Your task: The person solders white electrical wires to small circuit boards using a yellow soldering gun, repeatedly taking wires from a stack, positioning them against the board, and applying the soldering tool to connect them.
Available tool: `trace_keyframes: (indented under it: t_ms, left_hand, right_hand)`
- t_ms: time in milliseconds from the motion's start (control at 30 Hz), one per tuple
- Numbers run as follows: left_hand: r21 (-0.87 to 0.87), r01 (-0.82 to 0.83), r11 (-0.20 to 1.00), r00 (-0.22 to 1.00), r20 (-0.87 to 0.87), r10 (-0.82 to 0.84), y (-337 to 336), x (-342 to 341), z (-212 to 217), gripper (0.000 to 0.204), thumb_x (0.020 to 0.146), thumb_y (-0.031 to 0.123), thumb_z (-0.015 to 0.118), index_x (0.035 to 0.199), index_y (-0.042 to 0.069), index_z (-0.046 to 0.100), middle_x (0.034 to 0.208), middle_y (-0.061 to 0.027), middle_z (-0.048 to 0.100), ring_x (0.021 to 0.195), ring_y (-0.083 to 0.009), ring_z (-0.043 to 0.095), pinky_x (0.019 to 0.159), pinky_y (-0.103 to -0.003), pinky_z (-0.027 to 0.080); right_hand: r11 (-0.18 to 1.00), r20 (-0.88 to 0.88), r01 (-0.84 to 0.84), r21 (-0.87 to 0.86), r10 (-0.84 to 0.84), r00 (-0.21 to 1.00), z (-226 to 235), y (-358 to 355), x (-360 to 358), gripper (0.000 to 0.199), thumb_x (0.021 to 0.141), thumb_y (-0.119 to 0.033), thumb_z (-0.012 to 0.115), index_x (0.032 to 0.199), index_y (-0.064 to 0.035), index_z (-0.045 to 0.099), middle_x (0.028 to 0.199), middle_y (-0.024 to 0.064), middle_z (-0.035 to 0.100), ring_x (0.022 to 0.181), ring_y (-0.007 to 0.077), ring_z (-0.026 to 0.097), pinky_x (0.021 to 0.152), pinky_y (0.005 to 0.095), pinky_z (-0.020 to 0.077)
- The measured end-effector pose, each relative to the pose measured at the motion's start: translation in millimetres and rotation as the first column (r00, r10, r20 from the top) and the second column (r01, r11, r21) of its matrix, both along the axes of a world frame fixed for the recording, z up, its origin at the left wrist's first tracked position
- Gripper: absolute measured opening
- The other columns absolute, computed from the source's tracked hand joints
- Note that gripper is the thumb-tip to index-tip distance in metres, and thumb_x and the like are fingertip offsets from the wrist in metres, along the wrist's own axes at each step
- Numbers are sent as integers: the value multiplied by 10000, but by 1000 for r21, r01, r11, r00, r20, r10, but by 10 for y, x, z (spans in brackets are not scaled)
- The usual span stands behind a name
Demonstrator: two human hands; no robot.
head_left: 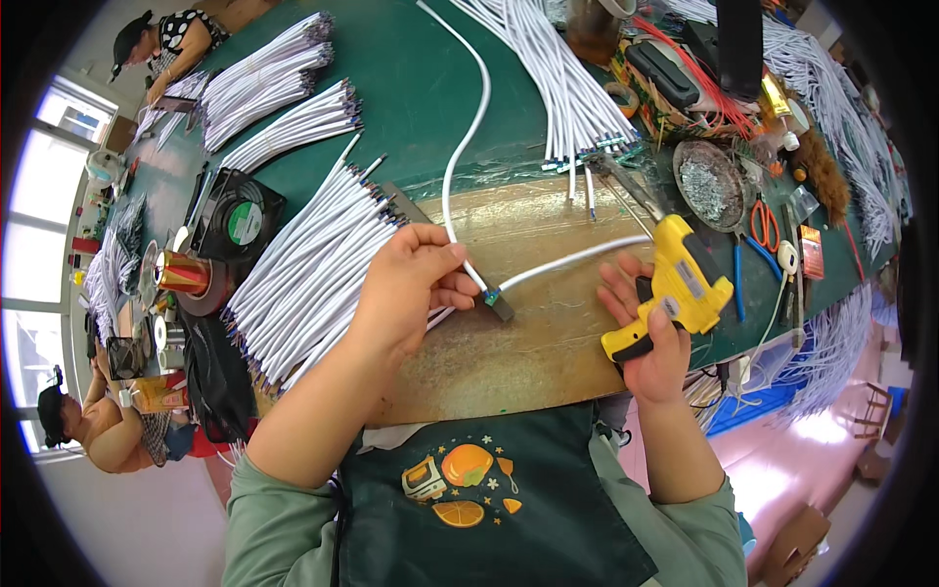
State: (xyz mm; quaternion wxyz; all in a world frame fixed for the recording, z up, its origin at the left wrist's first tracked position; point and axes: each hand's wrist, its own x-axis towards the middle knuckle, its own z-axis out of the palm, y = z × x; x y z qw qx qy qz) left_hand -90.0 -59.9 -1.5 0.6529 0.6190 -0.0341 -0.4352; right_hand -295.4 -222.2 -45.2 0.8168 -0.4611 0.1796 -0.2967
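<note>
My left hand (416, 284) pinches a long white cable (452, 176) near its lower end, fingers closed. That end meets a small green circuit board (491, 294) at the tip of a dark bar (503, 311). A second, short white cable (577, 256) runs from the board rightward to the gun. My right hand (650, 338) holds a yellow and black soldering gun (683, 279) by its handle, thumb over it and fingers partly extended. The gun's thin metal tip points up and away to the left, apart from the board.
A brown work board (469, 377) lies on the green table (391, 59). White cable bundles (313, 264) lie left, with more cables (567, 108) behind. At right are a scrap bowl (708, 186), orange scissors (764, 223) and blue-handled pliers (751, 256). Two people sit at far left.
</note>
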Motion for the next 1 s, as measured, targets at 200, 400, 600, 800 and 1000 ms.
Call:
trace_keyframes:
  t_ms: [200,400,600,800,1000]
  left_hand:
    - [128,79,989,960,257,-110,-7,-31,-8,188,841,28,632,989,-23,527,740,-60,595,582,-110,597,495,-220,483]
    - [334,-6,942,610,748,-262,44,-63,-117,131,783,80,705,849,11,616,722,-19,569,628,-82,548,558,-245,451]
    - [519,54,853,340,794,-505,411,-122,-47,130,761,139,712,797,32,648,756,-70,592,676,-198,587,610,-323,469]
    - [566,-100,819,159,821,-548,516,-337,-196,86,763,140,684,786,62,655,784,-98,585,724,-283,591,633,-375,470]
    - [564,-110,818,64,825,-561,524,-333,-207,96,771,114,668,813,43,621,813,-112,578,760,-315,578,653,-374,465]
  right_hand:
    - [998,-45,-38,-52,36,998,0,50,78,652,867,-348,600,1346,-3,325,1366,193,417,1234,339,457,971,462,440]
    - [996,-36,-70,-46,68,997,-26,134,94,686,845,-373,628,1342,3,339,1367,200,412,1175,318,503,923,443,479]
    - [999,-5,-49,-21,49,999,-106,128,52,678,839,-376,634,1325,5,353,1345,209,426,1118,301,543,889,423,501]
    - [997,8,-63,-54,63,998,-133,131,29,640,840,-382,631,1294,-5,383,1322,206,442,1069,294,574,889,426,498]
    - [995,27,-84,-53,86,996,-188,124,-25,620,844,-381,625,1286,-15,391,1274,202,477,1030,285,591,875,419,500]
